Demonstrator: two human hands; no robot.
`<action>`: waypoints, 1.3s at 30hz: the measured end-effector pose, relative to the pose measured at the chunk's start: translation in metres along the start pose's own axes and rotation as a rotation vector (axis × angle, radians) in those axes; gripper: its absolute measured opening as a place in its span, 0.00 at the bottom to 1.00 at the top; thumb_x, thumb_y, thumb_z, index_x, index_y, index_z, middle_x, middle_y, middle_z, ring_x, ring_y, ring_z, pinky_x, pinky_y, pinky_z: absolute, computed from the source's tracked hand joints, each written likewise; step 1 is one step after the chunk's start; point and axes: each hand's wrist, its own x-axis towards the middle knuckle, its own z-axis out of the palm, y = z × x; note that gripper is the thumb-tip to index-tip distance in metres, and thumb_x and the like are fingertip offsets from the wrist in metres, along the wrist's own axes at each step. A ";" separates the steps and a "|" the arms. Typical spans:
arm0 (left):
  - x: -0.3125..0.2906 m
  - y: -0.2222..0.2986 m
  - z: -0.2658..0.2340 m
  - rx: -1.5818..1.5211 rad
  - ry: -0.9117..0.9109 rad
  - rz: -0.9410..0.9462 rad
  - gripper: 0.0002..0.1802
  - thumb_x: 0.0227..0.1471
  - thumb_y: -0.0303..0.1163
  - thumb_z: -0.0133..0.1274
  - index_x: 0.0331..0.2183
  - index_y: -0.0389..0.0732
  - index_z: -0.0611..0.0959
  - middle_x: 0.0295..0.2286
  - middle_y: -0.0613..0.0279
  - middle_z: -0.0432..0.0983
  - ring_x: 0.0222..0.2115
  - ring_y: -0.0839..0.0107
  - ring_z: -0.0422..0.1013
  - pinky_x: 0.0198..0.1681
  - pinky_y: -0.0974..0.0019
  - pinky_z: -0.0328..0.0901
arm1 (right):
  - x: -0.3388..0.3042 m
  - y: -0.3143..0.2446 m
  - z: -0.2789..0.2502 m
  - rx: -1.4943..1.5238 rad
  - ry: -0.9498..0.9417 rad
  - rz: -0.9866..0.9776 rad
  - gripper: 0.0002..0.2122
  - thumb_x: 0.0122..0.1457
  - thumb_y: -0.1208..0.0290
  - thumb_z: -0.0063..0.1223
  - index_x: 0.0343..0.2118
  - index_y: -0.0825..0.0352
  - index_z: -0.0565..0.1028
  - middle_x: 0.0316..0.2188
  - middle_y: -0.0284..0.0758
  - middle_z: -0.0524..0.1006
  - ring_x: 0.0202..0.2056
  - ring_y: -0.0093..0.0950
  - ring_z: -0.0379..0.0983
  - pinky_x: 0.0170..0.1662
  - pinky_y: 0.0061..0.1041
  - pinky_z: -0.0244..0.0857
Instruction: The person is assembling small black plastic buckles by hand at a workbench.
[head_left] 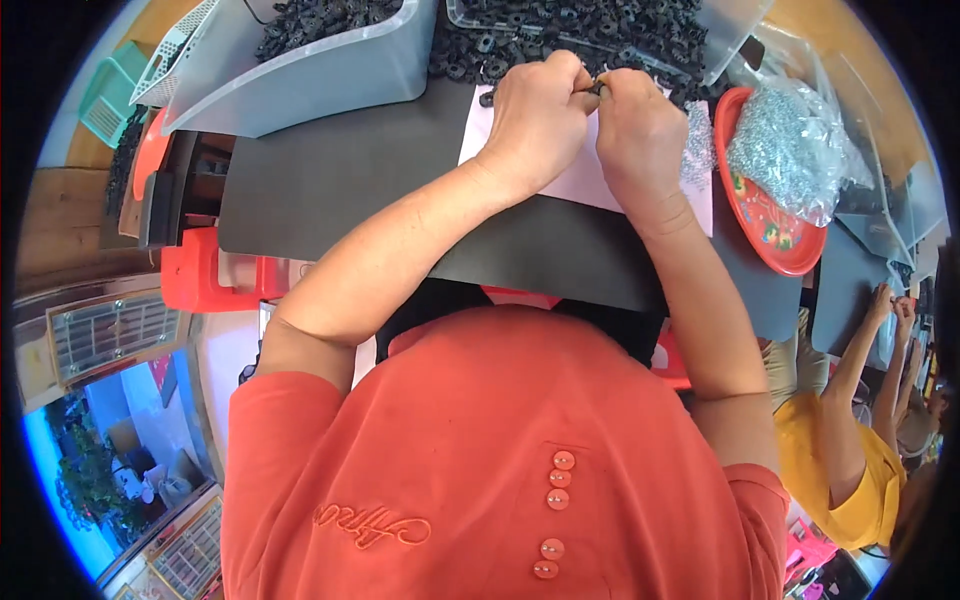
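Over a sheet of pale pink paper [572, 187] my left hand [540, 122] and my right hand [642, 138] meet with fingertips pinched. A small dark piece [597, 88] shows between them, mostly covered by the fingers; it looks like the black plastic parts [560, 40] heaped just beyond. Both hands close on this piece. One more black part [487, 98] lies at the paper's left corner, beside my left wrist. Small silvery metal pieces [697, 150] are spread on the paper's right side, close to my right hand.
A grey plastic bin [330, 85] of black parts stands at the left of the dark table [330, 180]. To the right, a red tray [785, 250] holds a clear bag [790, 140] of silvery pieces. Farther right, a person in a yellow shirt [835, 470] works at another table.
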 end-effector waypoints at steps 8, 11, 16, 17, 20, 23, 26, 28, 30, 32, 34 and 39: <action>0.008 0.014 -0.009 -0.593 -0.085 -0.230 0.03 0.50 0.22 0.56 0.30 0.36 0.79 0.21 0.67 0.74 0.18 0.84 0.64 0.18 0.78 0.58 | 0.011 0.008 -0.012 0.200 0.047 0.105 0.04 0.52 0.75 0.50 0.28 0.68 0.75 0.23 0.40 0.76 0.23 0.37 0.73 0.26 0.34 0.67; 0.009 0.016 -0.011 -0.679 -0.136 -0.323 0.04 0.51 0.22 0.54 0.33 0.34 0.79 0.22 0.65 0.75 0.17 0.83 0.65 0.17 0.78 0.58 | 0.013 0.007 -0.017 0.358 0.021 0.247 0.04 0.52 0.75 0.49 0.27 0.69 0.75 0.20 0.38 0.75 0.21 0.34 0.72 0.25 0.31 0.65; 0.012 0.012 -0.014 -0.829 -0.157 -0.338 0.06 0.52 0.22 0.52 0.34 0.32 0.78 0.23 0.62 0.75 0.17 0.80 0.67 0.17 0.77 0.60 | 0.017 0.004 -0.025 0.555 0.002 0.406 0.05 0.52 0.76 0.48 0.26 0.70 0.75 0.15 0.36 0.71 0.18 0.28 0.69 0.23 0.26 0.61; 0.013 0.011 -0.013 -0.855 -0.160 -0.336 0.06 0.52 0.22 0.52 0.35 0.32 0.78 0.23 0.61 0.75 0.17 0.80 0.68 0.17 0.77 0.60 | 0.017 0.005 -0.025 0.555 -0.002 0.414 0.05 0.53 0.76 0.48 0.26 0.70 0.75 0.15 0.36 0.71 0.18 0.28 0.69 0.23 0.26 0.61; 0.013 0.011 -0.012 -0.876 -0.135 -0.325 0.06 0.50 0.22 0.54 0.33 0.31 0.78 0.21 0.62 0.75 0.17 0.80 0.68 0.14 0.77 0.61 | 0.018 0.006 -0.025 0.542 0.001 0.391 0.05 0.53 0.76 0.48 0.26 0.70 0.75 0.15 0.36 0.71 0.18 0.28 0.69 0.23 0.26 0.62; 0.012 0.015 -0.013 -0.773 -0.130 -0.333 0.05 0.49 0.22 0.55 0.32 0.33 0.79 0.21 0.64 0.75 0.17 0.81 0.68 0.14 0.77 0.60 | 0.018 0.004 -0.027 0.526 0.004 0.379 0.05 0.52 0.76 0.48 0.27 0.70 0.75 0.15 0.37 0.72 0.18 0.29 0.70 0.23 0.27 0.62; 0.009 0.020 -0.014 -0.624 -0.126 -0.315 0.05 0.49 0.22 0.55 0.32 0.35 0.79 0.21 0.66 0.74 0.18 0.82 0.67 0.17 0.77 0.62 | 0.017 0.005 -0.026 0.495 -0.001 0.373 0.05 0.52 0.76 0.49 0.27 0.70 0.75 0.17 0.39 0.73 0.19 0.32 0.71 0.24 0.29 0.63; 0.008 0.019 -0.012 -0.616 -0.108 -0.288 0.04 0.49 0.22 0.56 0.31 0.35 0.79 0.21 0.66 0.75 0.19 0.82 0.67 0.19 0.77 0.63 | 0.016 0.004 -0.026 0.466 -0.006 0.350 0.04 0.52 0.76 0.49 0.27 0.70 0.75 0.18 0.40 0.74 0.20 0.34 0.72 0.24 0.30 0.63; 0.006 0.016 -0.009 -0.608 -0.091 -0.265 0.04 0.48 0.22 0.56 0.31 0.35 0.80 0.22 0.67 0.75 0.19 0.82 0.67 0.21 0.76 0.64 | 0.016 0.001 -0.026 0.388 -0.015 0.305 0.04 0.52 0.75 0.49 0.26 0.69 0.75 0.21 0.41 0.75 0.22 0.39 0.73 0.26 0.33 0.65; 0.005 0.012 -0.006 -0.470 -0.016 -0.096 0.05 0.46 0.21 0.57 0.30 0.34 0.79 0.21 0.65 0.75 0.21 0.80 0.69 0.25 0.74 0.65 | 0.018 0.001 -0.027 0.341 -0.031 0.279 0.04 0.52 0.75 0.49 0.26 0.68 0.75 0.22 0.41 0.76 0.23 0.40 0.74 0.27 0.34 0.66; 0.005 0.011 -0.006 -0.441 -0.006 -0.077 0.05 0.46 0.21 0.57 0.30 0.34 0.79 0.21 0.63 0.76 0.22 0.79 0.69 0.25 0.73 0.65 | 0.017 0.001 -0.026 0.296 -0.048 0.254 0.04 0.52 0.74 0.49 0.26 0.68 0.74 0.23 0.42 0.76 0.24 0.41 0.74 0.28 0.35 0.66; 0.004 0.011 -0.004 -0.315 0.035 0.001 0.05 0.44 0.20 0.57 0.28 0.34 0.78 0.21 0.58 0.76 0.22 0.74 0.71 0.26 0.70 0.66 | 0.014 0.001 -0.024 0.235 -0.070 0.224 0.04 0.52 0.73 0.50 0.28 0.67 0.74 0.24 0.41 0.77 0.24 0.41 0.75 0.28 0.36 0.67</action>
